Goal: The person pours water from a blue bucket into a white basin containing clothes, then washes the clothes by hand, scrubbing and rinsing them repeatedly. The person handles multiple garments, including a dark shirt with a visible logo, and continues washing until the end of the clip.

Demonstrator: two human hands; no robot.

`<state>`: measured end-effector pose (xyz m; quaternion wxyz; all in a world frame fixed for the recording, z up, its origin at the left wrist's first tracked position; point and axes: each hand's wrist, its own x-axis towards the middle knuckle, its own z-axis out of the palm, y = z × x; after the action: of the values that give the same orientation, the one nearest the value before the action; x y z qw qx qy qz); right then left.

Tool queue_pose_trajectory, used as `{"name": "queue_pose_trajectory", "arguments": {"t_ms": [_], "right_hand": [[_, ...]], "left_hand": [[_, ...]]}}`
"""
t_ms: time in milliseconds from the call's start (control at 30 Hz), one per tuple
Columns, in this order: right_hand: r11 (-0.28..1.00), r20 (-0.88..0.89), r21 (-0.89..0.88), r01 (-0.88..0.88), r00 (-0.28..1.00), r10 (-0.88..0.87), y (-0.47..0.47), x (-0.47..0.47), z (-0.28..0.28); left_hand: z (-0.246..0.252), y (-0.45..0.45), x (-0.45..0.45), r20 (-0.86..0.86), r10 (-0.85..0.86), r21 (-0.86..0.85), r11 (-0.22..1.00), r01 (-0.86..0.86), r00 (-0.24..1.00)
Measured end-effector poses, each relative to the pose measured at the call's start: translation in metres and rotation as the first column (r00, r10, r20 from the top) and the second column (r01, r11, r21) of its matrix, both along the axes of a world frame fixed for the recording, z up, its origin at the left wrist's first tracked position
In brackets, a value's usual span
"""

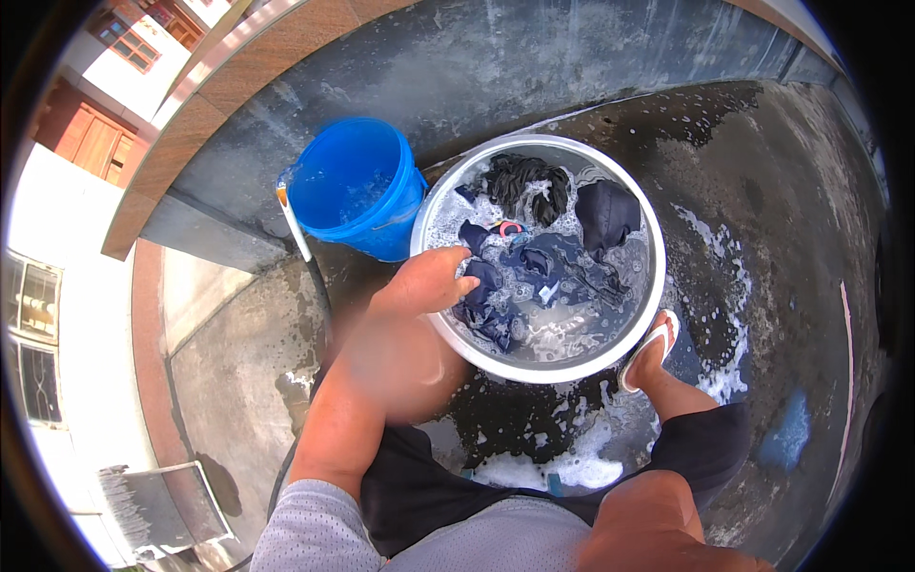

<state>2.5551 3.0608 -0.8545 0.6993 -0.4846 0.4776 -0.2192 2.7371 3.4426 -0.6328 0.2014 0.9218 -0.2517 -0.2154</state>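
Note:
A large round basin with a white rim point(547, 377) holds foamy water and dark wet clothes. My left hand point(432, 280) reaches over its left rim, fingers apart, beside a dark navy cloth point(483, 280); whether the fingertips touch the cloth I cannot tell. Further back lie a crumpled black cloth point(518, 182) and, right of it, a dark bulging cloth point(607, 213). A small pink and black item point(509, 228) shows among the suds. Near the middle, a dark garment point(554, 257) bears a white tag point(549, 292). My right hand is out of view.
A blue plastic bucket point(350, 232) with water stands left of the basin, a hose with a white pipe end point(297, 229) at its rim. A concrete wall point(457, 64) curves behind. Suds point(586, 461) lie on the wet floor. My sandalled foot point(652, 350) is beside the basin.

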Motion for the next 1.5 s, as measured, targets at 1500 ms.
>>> {"name": "queue_pose_trajectory", "arguments": {"t_ms": [1500], "right_hand": [[0.241,-0.817,-0.191,-0.951,0.291,0.497,0.127,0.043,-0.037]], "left_hand": [[-0.217,-0.06,-0.032,-0.172,0.439,0.044,0.898,-0.438,0.882]]}}
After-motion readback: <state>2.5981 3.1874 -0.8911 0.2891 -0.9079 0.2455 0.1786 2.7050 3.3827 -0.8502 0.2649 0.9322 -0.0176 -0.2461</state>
